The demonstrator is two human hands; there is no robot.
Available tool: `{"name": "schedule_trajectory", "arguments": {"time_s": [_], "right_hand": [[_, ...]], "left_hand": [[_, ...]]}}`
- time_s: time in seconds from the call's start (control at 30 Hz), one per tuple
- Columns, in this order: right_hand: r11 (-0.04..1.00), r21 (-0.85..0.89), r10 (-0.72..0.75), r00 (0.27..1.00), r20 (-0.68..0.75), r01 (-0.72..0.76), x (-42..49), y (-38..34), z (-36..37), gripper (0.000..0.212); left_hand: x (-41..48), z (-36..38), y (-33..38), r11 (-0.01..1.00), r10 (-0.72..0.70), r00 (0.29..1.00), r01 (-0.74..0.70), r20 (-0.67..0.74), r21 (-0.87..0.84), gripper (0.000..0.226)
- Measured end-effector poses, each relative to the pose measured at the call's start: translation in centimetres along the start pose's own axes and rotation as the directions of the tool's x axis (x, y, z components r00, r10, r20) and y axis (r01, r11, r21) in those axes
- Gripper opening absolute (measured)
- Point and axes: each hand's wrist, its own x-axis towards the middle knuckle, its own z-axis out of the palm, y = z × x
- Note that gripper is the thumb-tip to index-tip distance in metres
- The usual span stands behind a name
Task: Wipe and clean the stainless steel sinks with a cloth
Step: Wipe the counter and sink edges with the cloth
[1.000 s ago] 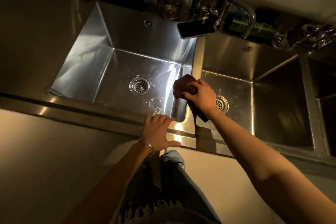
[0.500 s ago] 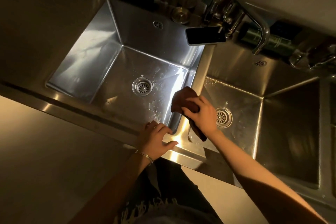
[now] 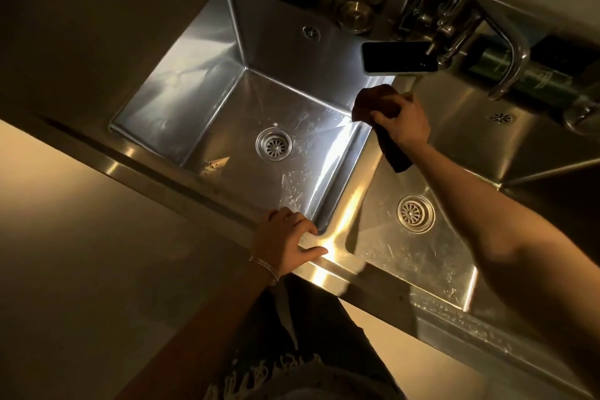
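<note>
1. right hand (image 3: 404,122): the fingers are clenched around a dark brown cloth (image 3: 373,101). the bunched part of the cloth sits under the fingertips. a loose tail hangs below the wrist over the right sink (image 3: 461,133).

2. cloth position: the cloth is on the far end of the divider (image 3: 354,201) between the two basins, at the top edge of the left sink (image 3: 181,97). it lies just below a dark phone (image 3: 399,58), which rests on the back ledge. whether cloth and phone touch cannot be told.

3. left hand (image 3: 285,243): the hand rests on the front rim (image 3: 328,276) at the near right corner of the left sink. the fingers are released and only slightly bent, with the tips at the basin edge. the thumb extends along the rim toward the divider. the hand grasps nothing. a thin bracelet (image 3: 264,268) circles the wrist.

4. basins: each basin has a round drain strainer, the left drain (image 3: 273,144) and the right drain (image 3: 415,213). water droplets and streaks show on both floors, mostly near the divider. the left sink is brightly lit; the right sink is largely in shadow.

5. back ledge: a curved faucet spout (image 3: 513,65) reaches over the right sink. a small metal bowl (image 3: 355,16) stands behind the left sink. dark bottles line the ledge; their labels are unreadable.
</note>
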Motion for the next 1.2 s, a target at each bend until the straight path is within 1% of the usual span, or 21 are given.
{"name": "schedule_trajectory", "arguments": {"time_s": [0.13,0.33,0.4,0.47,0.53,0.6,0.63,0.67,0.73,0.77,0.83,0.9,1.07,1.13,1.2], "right_hand": [[0.996,0.060,-0.062,0.998,-0.003,0.062,-4.7,-0.5,0.4,0.044],[0.982,0.177,-0.085,0.995,0.060,0.073,-15.6,-1.7,2.1,0.037],[0.980,0.188,-0.087,0.993,0.077,0.071,-17.9,-2.0,2.5,0.037],[0.984,0.169,-0.079,0.992,0.103,0.061,-18.3,-2.2,2.3,0.038],[0.990,0.134,-0.055,0.990,0.128,0.038,-17.6,-2.7,1.8,0.039],[0.994,0.107,-0.012,0.994,0.109,0.000,-17.3,-3.2,1.8,0.040],[0.994,0.108,0.010,0.996,0.088,-0.019,-17.6,-3.5,2.0,0.039],[0.994,0.109,0.024,0.997,0.068,-0.032,-18.3,-3.7,2.2,0.039],[0.996,0.084,0.016,0.998,0.054,-0.020,-20.6,-3.9,2.8,0.039],[0.998,0.063,0.009,0.998,0.057,-0.013,-21.9,-3.7,2.9,0.039],[0.999,0.020,0.025,0.998,0.065,-0.026,-25.0,-2.9,3.0,0.039],[0.997,-0.018,0.077,0.997,0.026,-0.076,-28.1,-1.5,2.6,0.038],[0.953,-0.101,0.276,0.956,-0.095,-0.285,-32.1,1.8,0.5,0.033],[0.929,-0.107,0.337,0.931,-0.143,-0.353,-32.3,1.2,0.9,0.034],[0.931,-0.096,0.332,0.927,-0.173,-0.351,-32.2,-0.6,2.1,0.035]], "left_hand": [[0.1,-0.2,-0.1,1.000,-0.011,0.998,0.011,0.068,0.001,0.039],[0.0,0.2,-0.6,0.999,0.034,0.998,-0.033,0.049,-0.039,0.036],[-0.1,0.3,-0.7,0.997,0.052,0.998,-0.050,0.045,-0.061,0.033],[-0.3,0.0,-1.2,0.993,0.087,0.996,-0.086,0.007,-0.076,0.028],[-0.7,-0.6,-2.3,0.987,0.146,0.987,-0.150,-0.067,-0.057,0.023],[-0.9,-1.6,-4.3,0.979,0.198,0.972,-0.202,-0.128,-0.016,0.025],[-1.0,-2.1,-5.2,0.976,0.215,0.970,-0.216,-0.116,0.001,0.028],[-1.0,-2.6,-6.0,0.975,0.224,0.972,-0.224,-0.070,0.012,0.032],[-1.0,-3.3,-6.5,0.973,0.223,0.973,-0.226,0.068,0.040,0.038],[-1.1,-3.3,-6.4,0.971,0.225,0.968,-0.233,0.113,0.058,0.041],[-1.4,-3.0,-6.1,0.965,0.244,0.962,-0.253,0.120,0.069,0.046],[-1.7,-2.6,-5.7,0.960,0.256,0.960,-0.266,0.116,0.089,0.052],[-2.1,-1.7,-4.7,0.941,0.306,0.940,-0.323,0.151,0.099,0.063],[-2.1,-1.3,-3.9,0.931,0.326,0.929,-0.348,0.176,0.112,0.065],[-2.2,-0.7,-3.0,0.927,0.327,0.926,-0.353,0.189,0.123,0.065]]}}
